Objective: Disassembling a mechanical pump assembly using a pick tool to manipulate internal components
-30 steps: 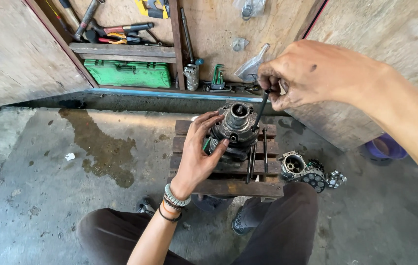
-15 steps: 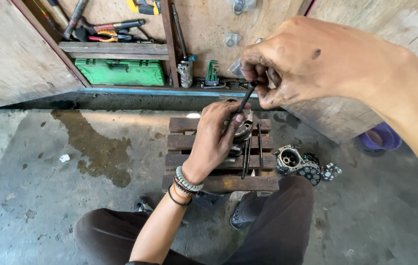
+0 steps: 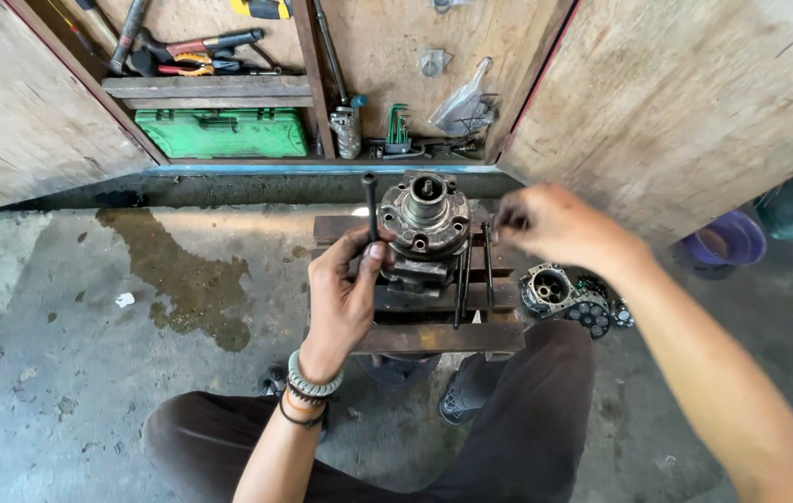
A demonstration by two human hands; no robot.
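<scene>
A concrete floor is seen below a wooden wall recess in which a green tool case is shelved, and a small slatted wooden stand is placed on the floor between the seated person's knees. On the stand a round, greasy metal housing is set upright, with two long dark bolts laid just beside it and a second, opened metal part lying on the floor to the right. The housing's left side is touched by the left hand, in whose thumb and fingers a long dark bolt is pinched upright, while the right hand is held beside the housing's right edge with fingertips drawn together, though what is pinched there cannot be told.
</scene>
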